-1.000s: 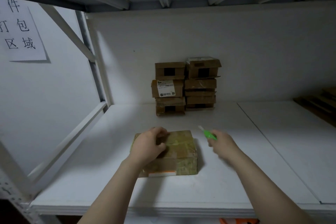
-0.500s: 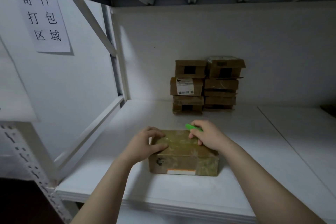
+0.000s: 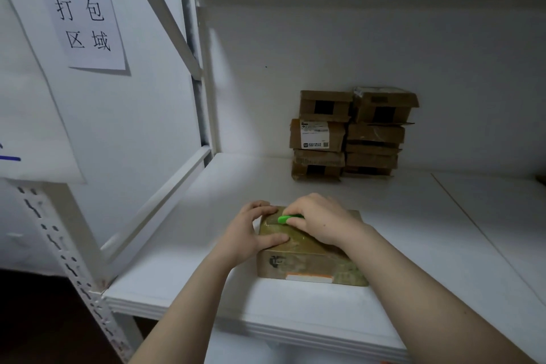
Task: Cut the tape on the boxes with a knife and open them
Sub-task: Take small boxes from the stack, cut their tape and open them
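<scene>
A taped brown cardboard box lies on the white shelf in front of me. My left hand rests on the box's left top edge, fingers spread across the lid and thumb lying along it. My right hand grips a small green knife over the far part of the lid, its green end pointing left toward my left fingers. The blade is hidden.
Two stacks of several taped cardboard boxes stand against the back wall. A white shelf post with a diagonal brace rises at the left. A paper sign hangs on the left wall. A seam divides the shelf boards at right.
My right hand has carried the green knife from beside the box onto its lid, close to my left fingers. The view has swung left and nearer.
</scene>
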